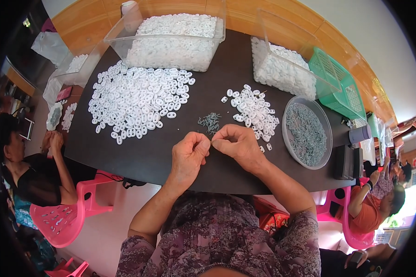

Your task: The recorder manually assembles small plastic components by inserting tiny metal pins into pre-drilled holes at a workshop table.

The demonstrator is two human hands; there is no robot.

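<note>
A step of fine fingertip work seems to be in hand. Above the worktop (212,87), the left hand (188,151) and the right hand (238,142) are held close together, each grip being narrow; what is pinched cannot be told. The small grey screws (210,123) are piled just beyond the fingers, with white pieces (256,113) at the right. By judgement, a light, steady pinch is called for next.

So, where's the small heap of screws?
In the head view's middle, the heap lies on the table by the right hand, between the big white pile and the smaller white pile.
</note>
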